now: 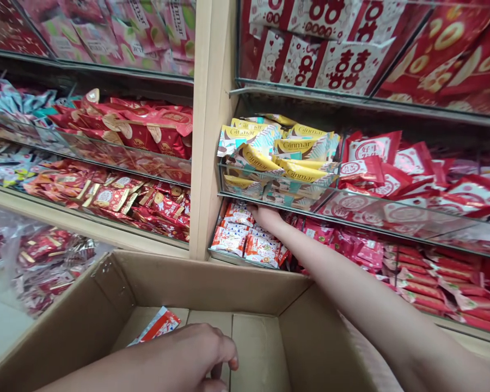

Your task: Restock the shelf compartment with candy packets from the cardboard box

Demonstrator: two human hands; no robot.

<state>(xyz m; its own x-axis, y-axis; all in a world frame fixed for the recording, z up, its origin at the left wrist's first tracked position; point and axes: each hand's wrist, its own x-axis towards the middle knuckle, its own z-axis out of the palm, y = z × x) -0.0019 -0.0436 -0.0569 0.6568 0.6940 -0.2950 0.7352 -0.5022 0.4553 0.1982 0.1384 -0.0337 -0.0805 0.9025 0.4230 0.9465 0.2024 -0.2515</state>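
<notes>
My right hand reaches into the bottom shelf compartment, at the small red and white packets; its fingertips are hidden among them, so any grip cannot be made out. Over the open cardboard box is my left hand, its fingers curled and partly apart, with nothing visible in them. An orange and white packet shows inside the box, beyond the left hand and partly covered by it.
Yellow packets fill the shelf above my right hand. A wooden post divides the shelves. Red packets lie to the right. Clear bags of packets rest on the floor left of the box.
</notes>
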